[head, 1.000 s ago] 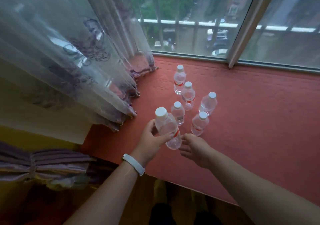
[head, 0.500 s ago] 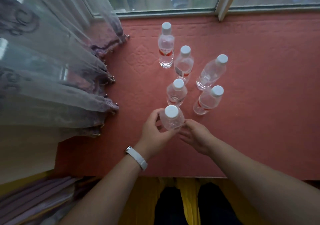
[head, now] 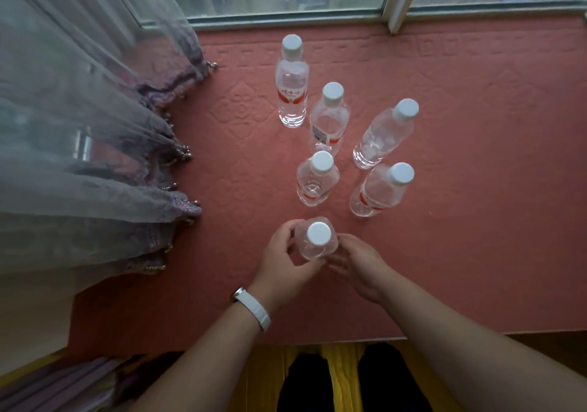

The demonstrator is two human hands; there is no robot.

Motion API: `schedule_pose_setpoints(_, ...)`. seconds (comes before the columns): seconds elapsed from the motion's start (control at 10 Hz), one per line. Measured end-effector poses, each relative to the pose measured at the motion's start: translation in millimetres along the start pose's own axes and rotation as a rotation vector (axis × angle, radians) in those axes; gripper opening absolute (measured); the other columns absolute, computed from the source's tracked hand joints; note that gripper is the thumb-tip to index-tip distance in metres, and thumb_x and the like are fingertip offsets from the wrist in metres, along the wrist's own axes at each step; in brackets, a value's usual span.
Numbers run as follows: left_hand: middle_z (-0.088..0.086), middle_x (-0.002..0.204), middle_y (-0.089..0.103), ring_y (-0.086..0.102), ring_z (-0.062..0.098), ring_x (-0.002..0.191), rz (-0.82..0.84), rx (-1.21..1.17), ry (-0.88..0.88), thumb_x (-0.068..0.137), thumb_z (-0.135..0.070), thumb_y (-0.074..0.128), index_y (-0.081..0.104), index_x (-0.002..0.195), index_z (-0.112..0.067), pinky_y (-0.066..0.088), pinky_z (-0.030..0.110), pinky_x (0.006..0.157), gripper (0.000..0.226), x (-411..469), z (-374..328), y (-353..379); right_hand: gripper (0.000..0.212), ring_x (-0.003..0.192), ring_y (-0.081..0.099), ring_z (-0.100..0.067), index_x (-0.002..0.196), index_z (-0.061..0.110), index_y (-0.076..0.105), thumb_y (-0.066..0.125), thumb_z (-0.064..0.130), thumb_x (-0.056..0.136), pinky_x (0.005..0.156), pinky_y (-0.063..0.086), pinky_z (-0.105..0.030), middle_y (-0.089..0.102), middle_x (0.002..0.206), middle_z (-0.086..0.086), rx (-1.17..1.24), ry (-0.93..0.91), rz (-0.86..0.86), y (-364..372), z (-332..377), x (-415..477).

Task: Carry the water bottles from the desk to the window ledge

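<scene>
A clear water bottle (head: 316, 241) with a white cap stands upright on the red-covered window ledge (head: 476, 221). My left hand (head: 286, 268) grips its left side, fingers and thumb curled round it. My right hand (head: 355, 264) touches its right side with relaxed fingers. Several more capped bottles stand beyond it: the nearest one (head: 316, 178), a red-labelled one (head: 379, 191) to its right, and others (head: 330, 119) closer to the window, the farthest (head: 291, 81) at the back.
A sheer purple-trimmed curtain (head: 95, 157) hangs over the ledge's left side. The window frame (head: 286, 22) runs along the back. The ledge's front edge (head: 317, 341) is just below my wrists, with wooden floor and my feet underneath.
The bottle came down from tilted in the air to upright on the ledge. My right hand moved in against its side, and my view tipped downward.
</scene>
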State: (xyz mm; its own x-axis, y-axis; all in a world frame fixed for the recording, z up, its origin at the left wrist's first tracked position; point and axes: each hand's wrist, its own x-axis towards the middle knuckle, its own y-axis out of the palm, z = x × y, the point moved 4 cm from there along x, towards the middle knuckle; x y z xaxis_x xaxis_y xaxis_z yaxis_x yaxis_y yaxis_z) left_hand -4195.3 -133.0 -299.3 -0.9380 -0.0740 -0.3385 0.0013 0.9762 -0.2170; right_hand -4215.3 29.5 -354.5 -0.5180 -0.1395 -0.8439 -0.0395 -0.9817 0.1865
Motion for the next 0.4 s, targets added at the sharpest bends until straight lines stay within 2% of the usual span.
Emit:
schedule_pose_setpoints(0.1,-0.002,0.122,0.063,0.062,0.012,0.111,0.025,0.059,-0.001,0.067,-0.030,0.081,0.056,0.121,-0.025,0.052,0.038,0.096,0.060,-0.2,0.5,1.1,0.030,0.111,0.065,-0.028,0.119,0.009,0.061,0.051,0.017,0.092,0.085,0.046,-0.036,0.066,0.122,-0.015,-0.078,-0.004,-0.023,-3.4,4.2,-4.3)
schedule_pose_setpoints(0.2,-0.006,0.124,0.060,0.057,0.014,0.116,0.034,0.183,-0.015,0.067,-0.030,0.083,0.054,0.126,-0.022,0.046,0.032,0.099,0.066,-7.0,-5.9,-3.2,0.023,0.108,0.064,-0.024,0.112,0.014,0.062,0.049,0.017,0.094,0.085,0.048,-0.035,0.067,0.118,-0.009,-0.173,-0.030,-0.068,-7.8,12.8,-20.1)
schedule_pose_setpoints(0.3,-0.003,0.133,0.051,0.048,0.014,0.126,0.061,0.321,-0.020,0.069,-0.026,0.086,0.046,0.137,-0.020,0.038,0.030,0.106,0.079,-12.8,-17.9,-14.9,0.013,0.089,0.060,-0.018,0.100,0.020,0.063,0.052,0.017,0.093,0.075,0.046,-0.032,0.066,0.102,-0.005,-0.314,-0.085,-0.087,-13.8,31.1,-42.7)
schedule_pose_setpoints(0.4,0.000,0.141,0.048,0.045,0.016,0.130,0.090,0.365,-0.021,0.072,-0.032,0.085,0.043,0.142,-0.021,0.037,0.038,0.111,0.082,-29.3,-40.3,-32.0,0.014,0.088,0.059,-0.014,0.103,0.022,0.064,0.060,0.021,0.090,0.077,0.044,-0.029,0.066,0.101,-0.002,-0.584,-0.245,-0.146,-19.0,59.1,-73.3)
